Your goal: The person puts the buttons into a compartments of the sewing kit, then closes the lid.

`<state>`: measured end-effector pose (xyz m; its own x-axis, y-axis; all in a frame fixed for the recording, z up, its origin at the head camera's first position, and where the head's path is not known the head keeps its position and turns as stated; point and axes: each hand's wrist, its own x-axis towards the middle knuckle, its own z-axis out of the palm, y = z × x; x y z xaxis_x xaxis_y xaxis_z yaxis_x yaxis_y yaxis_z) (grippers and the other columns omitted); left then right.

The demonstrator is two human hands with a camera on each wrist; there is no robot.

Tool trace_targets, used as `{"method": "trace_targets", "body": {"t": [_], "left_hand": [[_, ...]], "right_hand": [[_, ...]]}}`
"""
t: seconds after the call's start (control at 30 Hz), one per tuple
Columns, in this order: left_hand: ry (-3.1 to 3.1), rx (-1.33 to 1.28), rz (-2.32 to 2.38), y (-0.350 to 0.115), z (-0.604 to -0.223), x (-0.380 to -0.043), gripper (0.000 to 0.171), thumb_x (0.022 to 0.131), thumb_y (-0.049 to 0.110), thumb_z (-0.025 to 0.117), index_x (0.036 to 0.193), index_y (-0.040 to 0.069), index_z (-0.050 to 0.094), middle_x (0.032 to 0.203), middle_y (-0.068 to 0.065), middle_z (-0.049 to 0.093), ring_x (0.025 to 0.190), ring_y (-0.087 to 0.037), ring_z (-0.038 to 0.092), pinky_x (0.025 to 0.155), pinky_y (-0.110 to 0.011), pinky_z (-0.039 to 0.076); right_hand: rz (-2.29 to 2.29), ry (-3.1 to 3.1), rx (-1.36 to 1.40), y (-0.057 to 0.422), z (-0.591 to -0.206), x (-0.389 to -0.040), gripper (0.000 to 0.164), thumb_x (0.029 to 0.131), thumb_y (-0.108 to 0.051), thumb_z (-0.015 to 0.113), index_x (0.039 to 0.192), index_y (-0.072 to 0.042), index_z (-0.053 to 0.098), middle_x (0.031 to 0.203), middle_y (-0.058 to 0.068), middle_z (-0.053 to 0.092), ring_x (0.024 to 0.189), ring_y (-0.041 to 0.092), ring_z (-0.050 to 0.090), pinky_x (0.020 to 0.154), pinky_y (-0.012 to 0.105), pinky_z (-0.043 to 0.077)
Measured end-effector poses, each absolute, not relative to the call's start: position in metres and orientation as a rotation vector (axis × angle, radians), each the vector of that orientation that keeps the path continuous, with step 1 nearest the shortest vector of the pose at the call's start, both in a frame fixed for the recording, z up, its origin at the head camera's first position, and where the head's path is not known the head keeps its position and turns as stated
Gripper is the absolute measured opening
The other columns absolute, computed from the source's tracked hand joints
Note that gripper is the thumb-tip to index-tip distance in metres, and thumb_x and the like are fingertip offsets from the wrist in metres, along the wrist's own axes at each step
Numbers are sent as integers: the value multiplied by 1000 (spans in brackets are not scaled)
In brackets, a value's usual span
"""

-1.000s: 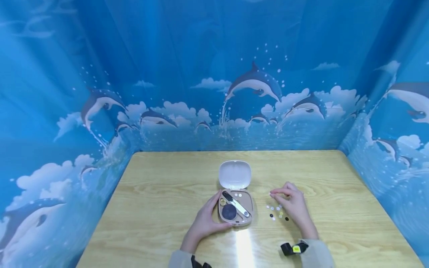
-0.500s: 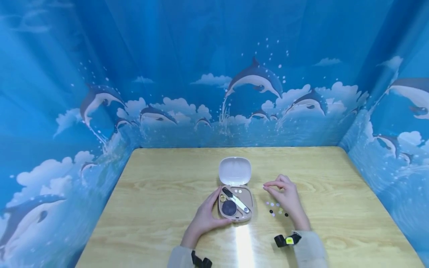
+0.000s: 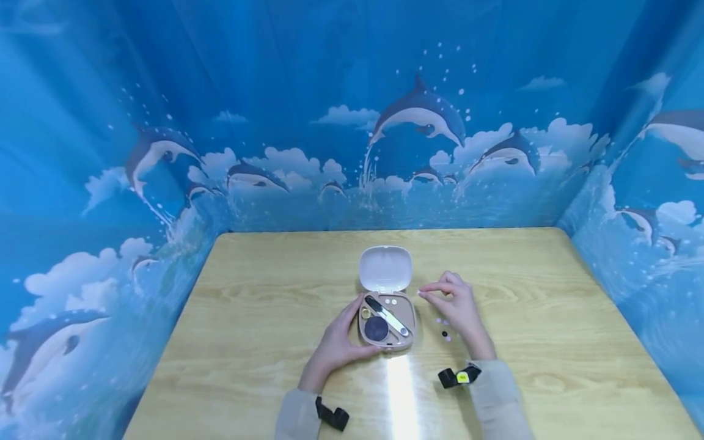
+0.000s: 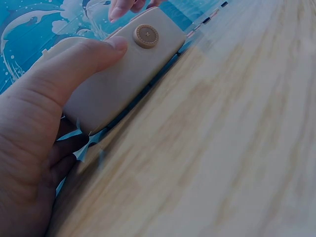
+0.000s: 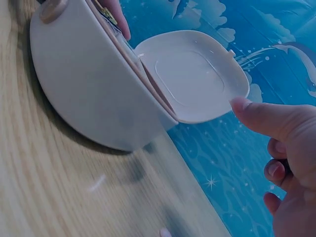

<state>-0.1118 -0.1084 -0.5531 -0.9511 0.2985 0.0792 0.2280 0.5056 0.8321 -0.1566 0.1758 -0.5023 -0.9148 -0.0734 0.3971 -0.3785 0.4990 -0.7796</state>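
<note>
Two white buttons [image 3: 393, 302] are seated in the open case [image 3: 400, 346], in its rear section; at least four loose buttons [image 3: 444, 333] are left on the table [image 3: 264, 293], right of the case, so loading is judged only partly done. More may be hidden under the right hand [image 3: 455, 305]; count can't be confirmed. Thumb and index of that hand are pinched together just right of the case, on a pale speck taken to be a button, not yet placed. The case is gripped by the left hand [image 3: 337, 341], thumb along its front, fingers round its left side. Dark disc [image 3: 376, 328], gold ring [image 3: 365, 313] and black-and-white tool [image 3: 393, 321] are already in the case; lid [image 3: 386, 269] is open behind it. A round tan knob [image 4: 146, 35] on the case front is shown clearly by the left wrist view, not made out from the head. In the right wrist view no pinched item is resolved; case contents are properly read only from the head view.
</note>
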Motion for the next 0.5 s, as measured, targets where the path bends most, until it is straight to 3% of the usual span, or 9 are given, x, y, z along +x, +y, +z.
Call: {"method": "trace_targets", "body": {"t": [0.1,0.33,0.5], "left_hand": [[2669,471,1450,-109,-554,-113,121,62,58,88,159,29,22,159,0,32,143,-27,33,115,-54,30],[2676,482,1452,-109,-556,-114,121,61,59,88,159,28,24,159,0,31,144,-26,33,115,-53,29],[2656,484,1462,-109,-554,-115,121,61,57,89,159,26,24,159,1,31,144,-26,33,115,-54,29]], "right_hand": [[1423,-2433,390,171,-502,-158,11,76,-8,84,86,-11,80,72,10,47,74,14,38,72,30,32],[1446,-2456,405,160,-504,-161,9,77,-12,84,85,-12,79,74,3,47,75,15,41,84,36,29],[1465,-2462,408,155,-507,-163,10,77,-12,84,86,-11,79,74,4,49,75,18,41,83,37,30]]}}
